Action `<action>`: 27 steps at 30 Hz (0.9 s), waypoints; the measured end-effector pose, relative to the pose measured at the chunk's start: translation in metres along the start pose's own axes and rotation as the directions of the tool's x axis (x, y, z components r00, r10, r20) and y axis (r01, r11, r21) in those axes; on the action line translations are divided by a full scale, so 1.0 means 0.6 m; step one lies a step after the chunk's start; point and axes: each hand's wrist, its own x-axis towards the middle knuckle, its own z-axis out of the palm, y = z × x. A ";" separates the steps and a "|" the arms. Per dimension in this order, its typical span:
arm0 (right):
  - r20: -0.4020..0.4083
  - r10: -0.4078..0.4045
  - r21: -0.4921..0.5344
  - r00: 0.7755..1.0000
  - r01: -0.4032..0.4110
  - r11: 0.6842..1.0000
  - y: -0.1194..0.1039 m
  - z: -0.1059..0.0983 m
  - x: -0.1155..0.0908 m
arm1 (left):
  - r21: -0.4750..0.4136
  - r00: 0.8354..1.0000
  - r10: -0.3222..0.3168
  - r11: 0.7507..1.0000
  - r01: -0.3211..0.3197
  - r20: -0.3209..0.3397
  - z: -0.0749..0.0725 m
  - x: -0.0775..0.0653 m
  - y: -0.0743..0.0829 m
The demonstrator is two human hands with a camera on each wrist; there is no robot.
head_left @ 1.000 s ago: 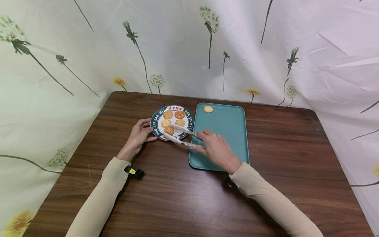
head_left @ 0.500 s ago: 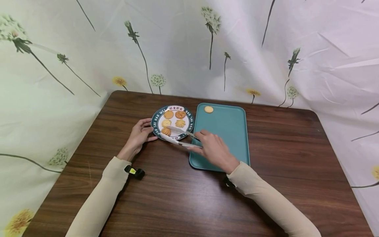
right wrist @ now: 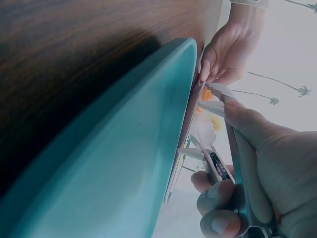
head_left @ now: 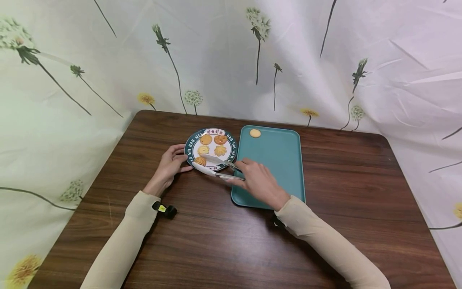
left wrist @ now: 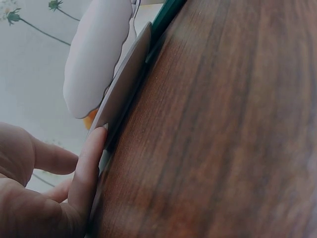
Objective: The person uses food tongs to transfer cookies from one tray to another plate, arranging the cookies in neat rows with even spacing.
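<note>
My left hand [head_left: 167, 165] holds the left rim of a round plate [head_left: 232, 149] with a green lettered border, fingers and thumb at its edge. Several cookies lie on it, among them a flower-shaped cookie [head_left: 220, 150] and a swirl cookie [head_left: 200, 161] near the front-left rim. Tongs [head_left: 225, 176] with white tips are gripped in my right hand [head_left: 262, 181]. Their spread tips lie on either side of the swirl cookie; whether they touch it I cannot tell. In the left wrist view, one white tip [left wrist: 91, 59] hides most of the plate's top.
Right of the plate lies a teal tray [head_left: 276, 156], with a pale round cookie [head_left: 255, 133] in its far left corner. My right hand is above the tray's left part. A dark wooden table [head_left: 216, 241] carries everything, and a flowered cloth [head_left: 216, 60] hangs behind it.
The right hand and the tongs have moved slightly left. The swirl cookie has shifted left across the plate, toward the rim. The left hand keeps its place at the plate.
</note>
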 end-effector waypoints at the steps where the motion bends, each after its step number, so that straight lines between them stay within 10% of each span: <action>1: 0.000 -0.001 0.000 1.000 0.001 1.000 0.000 0.000 0.000 | 0.000 1.000 0.000 1.000 0.000 -0.001 0.000 0.000 0.000; 27: 0.029 -0.002 0.013 1.000 0.002 1.000 -0.003 -0.006 0.017 | 0.002 1.000 0.000 1.000 0.000 0.005 0.000 -0.001 0.002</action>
